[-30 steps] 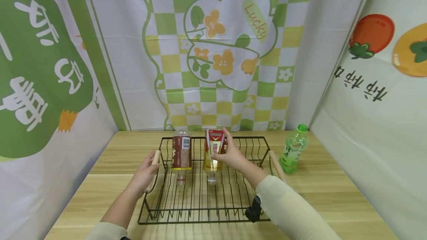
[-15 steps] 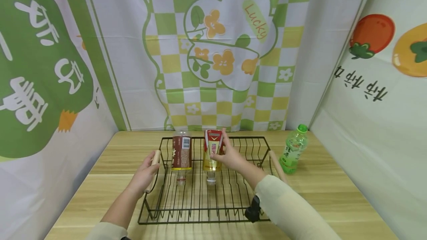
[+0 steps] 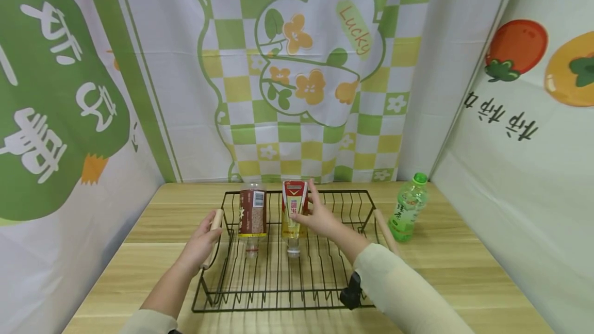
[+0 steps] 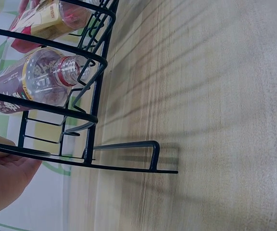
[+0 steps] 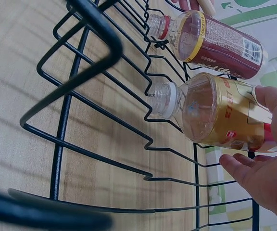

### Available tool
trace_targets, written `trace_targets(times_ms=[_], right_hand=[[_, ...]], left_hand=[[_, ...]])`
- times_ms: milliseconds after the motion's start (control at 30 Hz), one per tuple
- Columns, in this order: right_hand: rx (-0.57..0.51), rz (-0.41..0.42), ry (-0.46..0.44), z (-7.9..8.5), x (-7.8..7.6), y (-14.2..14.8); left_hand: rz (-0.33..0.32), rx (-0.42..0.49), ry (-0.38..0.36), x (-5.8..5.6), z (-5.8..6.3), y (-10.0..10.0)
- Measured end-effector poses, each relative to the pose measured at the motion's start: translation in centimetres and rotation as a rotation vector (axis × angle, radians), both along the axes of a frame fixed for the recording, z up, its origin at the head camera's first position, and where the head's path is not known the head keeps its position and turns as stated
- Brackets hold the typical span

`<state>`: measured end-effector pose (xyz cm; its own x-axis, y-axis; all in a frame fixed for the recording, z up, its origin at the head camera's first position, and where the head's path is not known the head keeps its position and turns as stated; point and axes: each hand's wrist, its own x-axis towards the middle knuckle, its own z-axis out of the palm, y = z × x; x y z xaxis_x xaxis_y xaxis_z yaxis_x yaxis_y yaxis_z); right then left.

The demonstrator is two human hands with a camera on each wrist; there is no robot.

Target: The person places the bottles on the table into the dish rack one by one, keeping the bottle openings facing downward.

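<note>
A black wire dish rack (image 3: 320,277) with wooden handles stands on the table. My left hand (image 3: 200,245) grips its left wooden handle (image 3: 216,219), as the left wrist view also shows. Upside down in the rack is a clear plastic bottle (image 3: 290,227) with a red and gold label, its neck between the wires. My right hand (image 3: 322,219) holds this bottle from the right side, thumb in front and fingers behind. In the right wrist view the thumb lies on the label, and the bottle's neck (image 5: 163,100) has a white ring. The far fingers are partly hidden.
Left of the held bottle, a brown-labelled plastic bottle (image 3: 252,215) also stands neck-down in the rack. A green bottle (image 3: 408,210) is upright on the wooden table (image 3: 464,282), right of the rack's right handle (image 3: 386,231). Printed cloth (image 3: 315,143) hangs behind.
The red-and-gold bottle has shifted slightly left and its label has turned a little, with my right hand moving along. The left hand stays on the handle.
</note>
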<state>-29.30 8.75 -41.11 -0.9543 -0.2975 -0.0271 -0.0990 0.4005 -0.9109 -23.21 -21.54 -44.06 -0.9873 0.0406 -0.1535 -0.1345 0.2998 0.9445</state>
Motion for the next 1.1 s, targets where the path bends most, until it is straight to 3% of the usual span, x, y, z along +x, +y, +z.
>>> trace_targets(times_ms=[233,500,767,1100], right_hand=[[-0.029,-0.047,-0.025,0.4,0.0,0.3],[-0.026,-0.054,0.012,1.6,0.5,1.8],[-0.012,-0.011,0.05,3.1,0.9,4.8],[-0.009,-0.098,0.133,4.2,1.6,8.9]], left_hand=[[-0.001,0.002,0.0,0.1,0.1,0.0],[-0.008,0.002,-0.005,0.2,0.2,0.0],[-0.014,0.008,0.001,0.1,0.1,0.0],[-0.007,-0.006,0.0,-0.1,0.0,0.0]])
